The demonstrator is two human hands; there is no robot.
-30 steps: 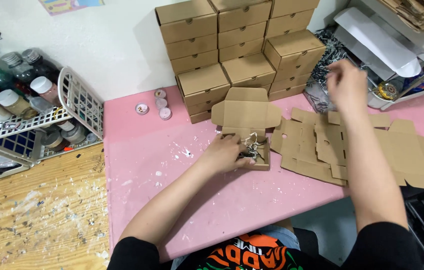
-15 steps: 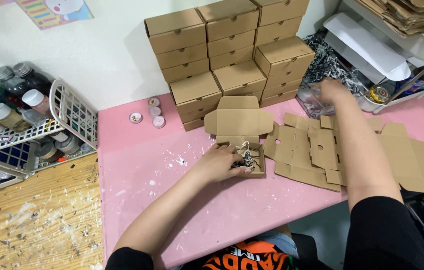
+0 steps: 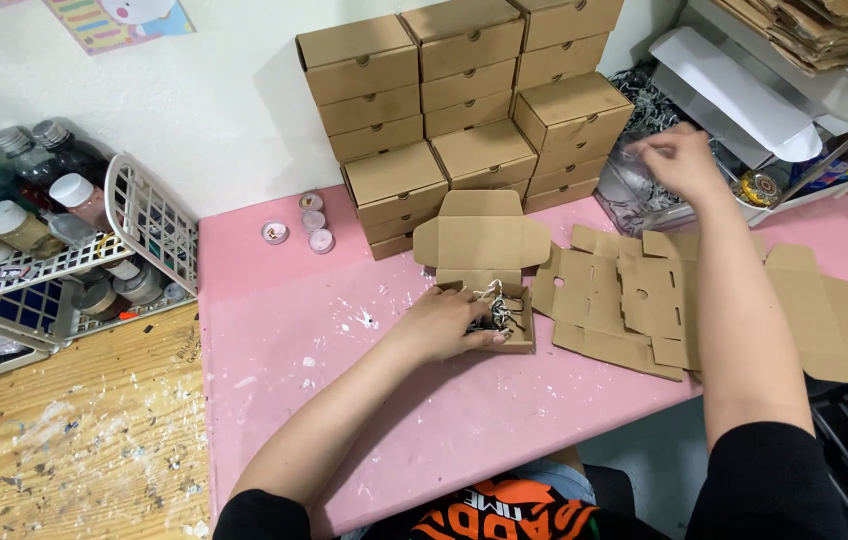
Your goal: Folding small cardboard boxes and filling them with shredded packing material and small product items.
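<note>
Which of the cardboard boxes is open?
The small box on the pink table, under the left hand: lid flipped up, filling visible. All boxes in the stack behind are closed.

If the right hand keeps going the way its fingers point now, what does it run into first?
Probably the clear container of shredded filler: the right hand points up and left over it. Beyond that stands the stack of closed cardboard boxes. Depth is hard to judge from above.

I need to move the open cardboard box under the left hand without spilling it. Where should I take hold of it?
Take the open cardboard box by its two short side walls, coming from above. Its lid flap stands open at the back and the left hand covers the near left, so the sides are likely the steadiest grip and should keep it level.
</note>
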